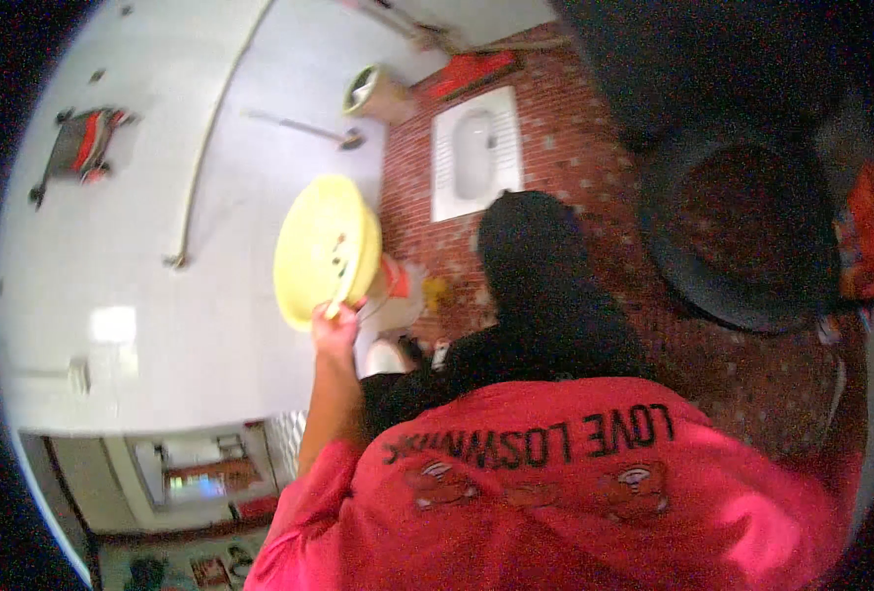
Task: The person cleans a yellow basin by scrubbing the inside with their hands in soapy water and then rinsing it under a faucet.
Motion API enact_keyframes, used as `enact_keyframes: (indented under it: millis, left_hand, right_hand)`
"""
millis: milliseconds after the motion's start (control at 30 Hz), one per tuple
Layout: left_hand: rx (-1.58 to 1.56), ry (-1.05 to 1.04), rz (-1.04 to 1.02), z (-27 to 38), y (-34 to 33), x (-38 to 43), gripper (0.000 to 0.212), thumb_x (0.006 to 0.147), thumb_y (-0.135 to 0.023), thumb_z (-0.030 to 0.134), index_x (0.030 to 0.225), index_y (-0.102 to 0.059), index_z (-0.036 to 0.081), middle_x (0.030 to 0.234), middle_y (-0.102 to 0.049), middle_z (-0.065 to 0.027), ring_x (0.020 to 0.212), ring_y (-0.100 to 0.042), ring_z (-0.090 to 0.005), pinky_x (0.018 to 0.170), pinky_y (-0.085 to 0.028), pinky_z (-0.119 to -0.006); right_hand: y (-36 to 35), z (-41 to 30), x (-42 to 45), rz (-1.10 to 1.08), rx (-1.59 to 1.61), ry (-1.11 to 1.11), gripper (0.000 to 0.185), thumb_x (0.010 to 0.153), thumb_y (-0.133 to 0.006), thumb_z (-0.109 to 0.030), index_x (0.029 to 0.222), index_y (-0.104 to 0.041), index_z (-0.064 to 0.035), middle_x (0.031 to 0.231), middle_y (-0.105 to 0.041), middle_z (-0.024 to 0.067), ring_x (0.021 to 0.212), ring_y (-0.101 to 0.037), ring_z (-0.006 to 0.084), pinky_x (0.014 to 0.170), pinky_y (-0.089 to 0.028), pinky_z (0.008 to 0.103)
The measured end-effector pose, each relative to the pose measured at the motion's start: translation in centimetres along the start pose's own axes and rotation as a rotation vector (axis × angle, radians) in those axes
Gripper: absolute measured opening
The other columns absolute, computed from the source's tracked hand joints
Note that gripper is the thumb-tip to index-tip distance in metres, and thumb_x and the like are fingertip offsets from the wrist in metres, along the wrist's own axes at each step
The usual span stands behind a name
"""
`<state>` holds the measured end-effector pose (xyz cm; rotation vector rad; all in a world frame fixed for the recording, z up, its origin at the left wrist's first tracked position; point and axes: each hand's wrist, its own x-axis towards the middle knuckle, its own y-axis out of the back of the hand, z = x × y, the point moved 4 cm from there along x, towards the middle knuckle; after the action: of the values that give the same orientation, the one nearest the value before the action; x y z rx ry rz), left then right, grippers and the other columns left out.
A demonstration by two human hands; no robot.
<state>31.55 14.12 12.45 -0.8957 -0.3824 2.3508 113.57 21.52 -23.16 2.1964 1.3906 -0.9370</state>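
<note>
My left hand grips the rim of a yellow plastic basin, which is tilted on its side near the white tiled wall. Small dark and red marks show on the basin. My right arm runs down the dim right edge, but its hand cannot be made out in the shadow. Near it is a large dark round tub or basin, its contents too dark to tell. An orange-red patterned thing, perhaps a package, shows beside the tub.
A white squat toilet is set in the red mosaic floor. A waste bin stands by the wall, near a long-handled tool. A pipe runs along the white tiles. A red and white container is partly behind the yellow basin.
</note>
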Motion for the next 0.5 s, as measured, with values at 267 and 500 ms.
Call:
enact_keyframes:
  millis: [267,500]
  left_hand:
    - [0.047,0.018,0.114,-0.8,-0.8,-3.0,0.046,0.073,-0.043,0.014,0.113,-0.035,-0.008,0.103,-0.039,-0.0388,0.075,-0.054,-0.0427,0.045,-0.051,-0.019]
    - [0.124,-0.014,0.001,-1.1,-0.4,-2.5,0.055,0.07,-0.046,0.012,0.119,-0.032,-0.008,0.11,-0.037,-0.0369,0.089,-0.048,-0.0478,0.049,-0.053,-0.02]
  right_hand:
    - [-11.2,2.1,2.3,-0.147,0.019,-0.036,0.036,0.08,-0.054,-0.012,0.115,-0.045,-0.0053,0.107,-0.052,0.0129,0.084,-0.055,0.0284,0.07,-0.048,0.0412]
    - [-17.2,2.9,1.2,-0.216,0.017,-0.044,0.037,0.08,-0.054,-0.013,0.115,-0.044,-0.0051,0.107,-0.052,0.0127,0.086,-0.055,0.0281,0.071,-0.048,0.0406]
